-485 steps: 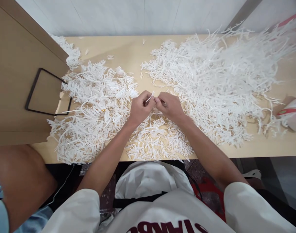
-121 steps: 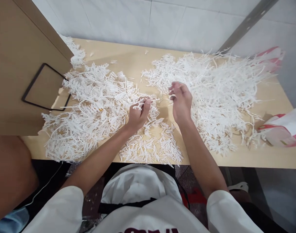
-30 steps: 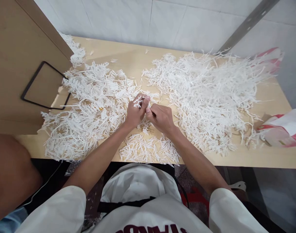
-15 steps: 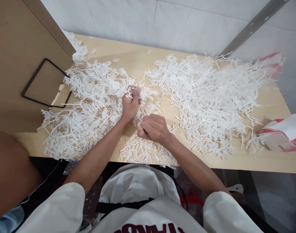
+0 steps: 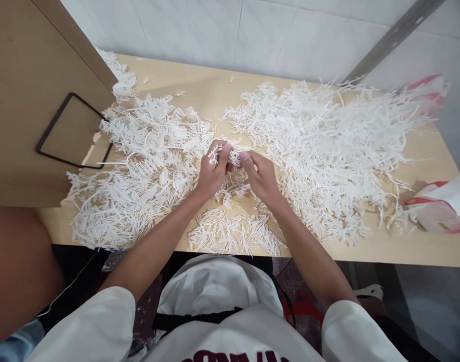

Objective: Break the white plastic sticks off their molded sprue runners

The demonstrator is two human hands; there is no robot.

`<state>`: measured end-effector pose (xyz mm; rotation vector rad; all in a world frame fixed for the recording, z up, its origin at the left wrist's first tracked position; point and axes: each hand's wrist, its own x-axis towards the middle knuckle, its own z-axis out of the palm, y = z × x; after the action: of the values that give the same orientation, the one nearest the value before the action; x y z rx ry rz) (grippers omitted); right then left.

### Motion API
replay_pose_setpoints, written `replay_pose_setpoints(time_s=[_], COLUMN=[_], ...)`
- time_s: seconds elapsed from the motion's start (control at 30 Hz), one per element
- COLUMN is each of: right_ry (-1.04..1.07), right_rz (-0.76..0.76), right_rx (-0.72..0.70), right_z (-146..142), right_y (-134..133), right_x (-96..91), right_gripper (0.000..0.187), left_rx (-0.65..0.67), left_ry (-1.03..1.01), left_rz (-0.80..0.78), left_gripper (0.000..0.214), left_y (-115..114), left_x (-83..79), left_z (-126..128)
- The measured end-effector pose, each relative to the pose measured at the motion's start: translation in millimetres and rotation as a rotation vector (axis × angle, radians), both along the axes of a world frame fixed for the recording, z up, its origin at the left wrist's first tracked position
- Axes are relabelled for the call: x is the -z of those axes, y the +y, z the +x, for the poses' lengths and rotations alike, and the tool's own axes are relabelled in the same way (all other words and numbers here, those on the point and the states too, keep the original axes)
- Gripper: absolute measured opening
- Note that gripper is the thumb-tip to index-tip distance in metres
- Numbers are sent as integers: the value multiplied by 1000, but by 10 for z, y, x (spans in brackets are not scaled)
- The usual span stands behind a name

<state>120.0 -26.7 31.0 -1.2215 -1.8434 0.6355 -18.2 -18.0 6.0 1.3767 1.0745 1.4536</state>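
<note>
My left hand (image 5: pixel 211 173) and my right hand (image 5: pixel 262 177) meet over the middle of a light wooden table (image 5: pixel 199 90). Both pinch the same small white branched plastic piece (image 5: pixel 230 156) between their fingertips. A large tangle of white branched plastic pieces (image 5: pixel 328 146) spreads to the right of my hands. Another heap of white pieces (image 5: pixel 139 166) lies to the left. A smaller pile of short loose white sticks (image 5: pixel 233 234) sits just below my hands at the table's near edge.
A brown cardboard panel (image 5: pixel 29 100) with a black outlined rectangle stands at the left. A red and white plastic bag (image 5: pixel 441 206) lies at the right edge. A tiled wall rises behind the table. Another person's bare leg (image 5: pixel 18 271) shows at the lower left.
Half a second ago my right hand was lower, closed near the loose sticks, while my left reached toward the left heap. Both have come back together on the white piece.
</note>
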Motion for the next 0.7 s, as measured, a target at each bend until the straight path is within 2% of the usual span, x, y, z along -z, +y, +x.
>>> replay_pose_setpoints(time_s=[0.07,0.2,0.33,0.5,0.6,0.67,0.7], right_ry=[-42,-205,-349,-317,-219,-282,-284], right_rz=[40,177,329,489,594,540,522], right_rx=[-53,10,-34,-122,-304,-447,-469], right_z=[-19,-15,32,-2,-161,-252,-273], right_y=[-22,-12,15,-64,-221,-300,-313], right_x=[-13,21,59,73,59,54,57], right_gripper=[41,38,38,35,37,33,28], left_rx=[-12,-2,43,68,-29,-31,-7], left_ry=[38,259,382,333,191,98,66], left_rz=[30,84,96,27,-97,-113,-117], left_gripper=[32,31,37,39,41,39,38], left_y=[0,25,33,78,164,204,214], left_x=[4,31,45,42,52,54,54], left_z=[-18,-47,-37,-26,-55,-75,-81])
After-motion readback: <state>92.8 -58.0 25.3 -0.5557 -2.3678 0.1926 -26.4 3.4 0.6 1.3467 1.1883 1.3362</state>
